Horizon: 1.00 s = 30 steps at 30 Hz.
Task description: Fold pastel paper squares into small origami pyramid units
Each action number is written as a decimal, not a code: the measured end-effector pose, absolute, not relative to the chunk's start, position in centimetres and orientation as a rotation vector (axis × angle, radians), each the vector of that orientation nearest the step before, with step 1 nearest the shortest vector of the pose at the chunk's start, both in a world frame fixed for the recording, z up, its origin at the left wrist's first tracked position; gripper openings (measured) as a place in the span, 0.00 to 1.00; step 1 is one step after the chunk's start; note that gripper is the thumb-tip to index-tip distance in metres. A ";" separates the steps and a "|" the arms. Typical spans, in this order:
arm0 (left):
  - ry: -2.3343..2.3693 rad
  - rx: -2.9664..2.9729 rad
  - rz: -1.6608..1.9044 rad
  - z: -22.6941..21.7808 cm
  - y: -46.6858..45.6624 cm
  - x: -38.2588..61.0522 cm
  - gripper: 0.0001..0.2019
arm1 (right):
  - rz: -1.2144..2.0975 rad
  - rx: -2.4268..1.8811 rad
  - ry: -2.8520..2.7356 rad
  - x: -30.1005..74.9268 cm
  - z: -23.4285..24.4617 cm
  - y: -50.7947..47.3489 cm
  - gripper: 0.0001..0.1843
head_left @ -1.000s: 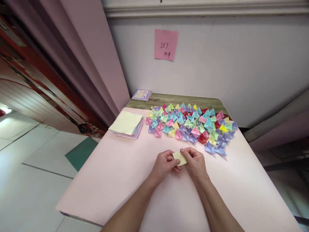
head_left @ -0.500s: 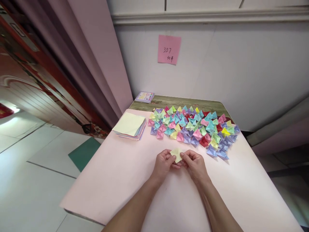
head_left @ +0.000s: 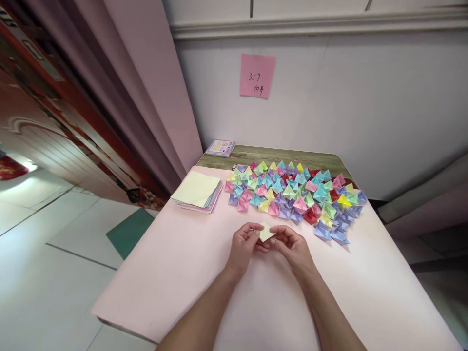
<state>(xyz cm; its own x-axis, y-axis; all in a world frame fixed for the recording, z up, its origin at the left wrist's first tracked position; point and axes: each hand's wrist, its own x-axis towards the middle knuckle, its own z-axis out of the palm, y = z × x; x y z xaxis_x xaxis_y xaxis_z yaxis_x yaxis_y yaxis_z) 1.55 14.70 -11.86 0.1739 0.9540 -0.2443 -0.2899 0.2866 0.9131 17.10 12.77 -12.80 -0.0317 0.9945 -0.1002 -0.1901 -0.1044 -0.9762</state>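
Observation:
A small pale yellow folded paper (head_left: 266, 231) is held up between my two hands, just above the pink tabletop (head_left: 175, 273). My left hand (head_left: 244, 246) pinches its left side between thumb and fingers. On the other side, my right hand (head_left: 292, 246) has curled fingers at the paper's right corner, with the thumb lower down near its edge. Beyond my hands lie rows of small folded paper shapes (head_left: 288, 191) in blue, pink, green, yellow, red and purple. To the left of them rests a stack of square paper sheets (head_left: 197, 189), pale yellow on top.
A small printed packet (head_left: 220, 147) lies at the table's back left corner, on its wood-patterned part. Behind the table rises a white wall with a pink handwritten note (head_left: 257, 75). Pink curtains (head_left: 153, 73) hang at the left. A green sheet (head_left: 130, 231) is on the floor.
The folded paper has shifted slightly left and turned between my fingers. My right thumb has moved down off its face, while my left hand keeps its pinch.

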 end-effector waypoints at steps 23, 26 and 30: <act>0.889 0.987 0.981 -11.2 14.9 0.7 0.16 | 1.172 -1.245 -0.986 16.9 -13.5 13.0 0.15; 0.951 0.998 1.038 -11.1 14.9 0.8 0.14 | 1.182 -1.220 -1.008 16.7 -13.4 12.9 0.15; 0.983 1.016 1.108 -11.5 14.7 1.0 0.13 | 1.183 -1.206 -0.999 16.3 -13.3 12.8 0.14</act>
